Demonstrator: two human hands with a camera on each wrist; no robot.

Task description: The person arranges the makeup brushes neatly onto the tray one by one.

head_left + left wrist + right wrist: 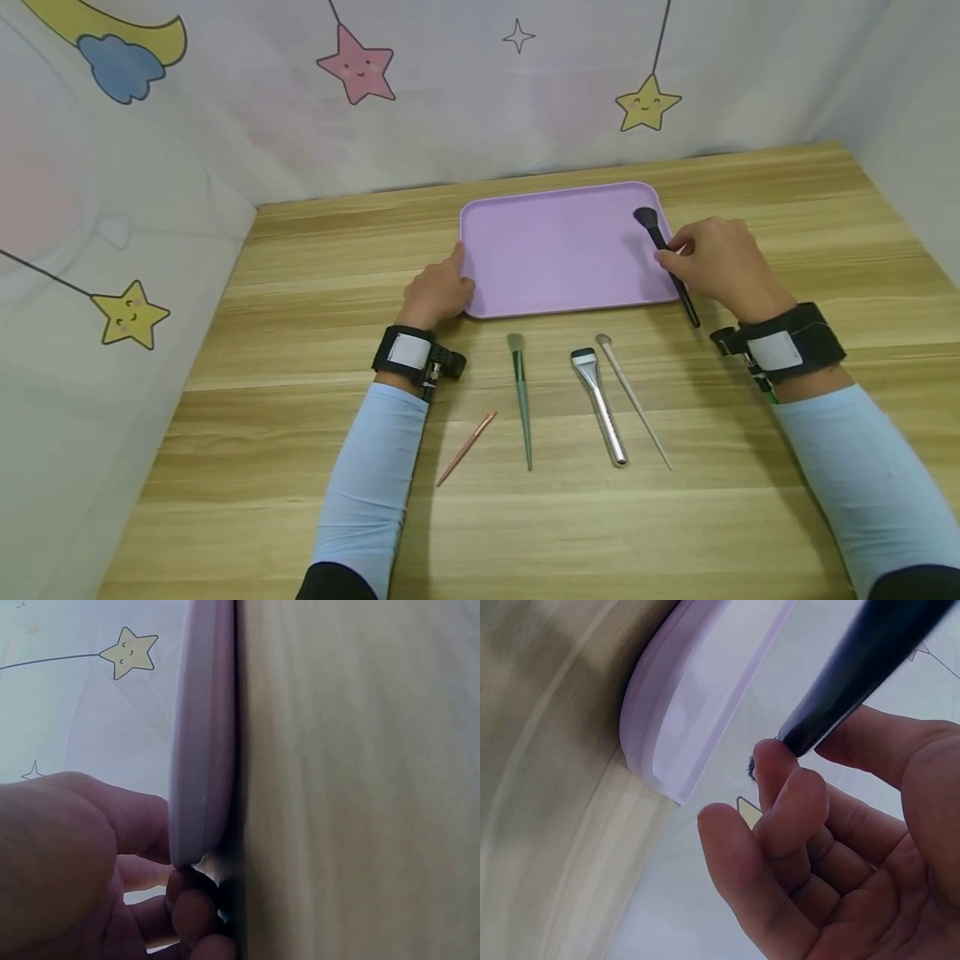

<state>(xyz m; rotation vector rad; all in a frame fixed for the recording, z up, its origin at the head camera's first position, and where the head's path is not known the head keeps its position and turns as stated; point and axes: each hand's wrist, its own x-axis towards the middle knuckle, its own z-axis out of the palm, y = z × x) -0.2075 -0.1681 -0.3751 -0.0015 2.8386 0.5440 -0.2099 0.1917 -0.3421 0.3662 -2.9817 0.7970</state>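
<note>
My right hand [723, 262] pinches a black makeup brush [684, 297] by its handle, over the right edge of a lilac tray [562, 250]. The brush slants, its dark bristle head over the tray and its handle end outside the front right corner. In the right wrist view, thumb and fingertips meet round the black handle [862, 675]. At the tray's left edge, my left hand [438, 292] grips the rim. The left wrist view has its thumb and curled fingers at the tray's side wall [202, 750]; part of the fingers is hidden.
In front of the tray, several brushes lie on the wooden table [300, 375]: a short pink brush [467, 447], a green brush [521, 392], a flat silver brush [602, 408] and a thin pale brush [633, 396]. A patterned curtain [450, 125] hangs behind.
</note>
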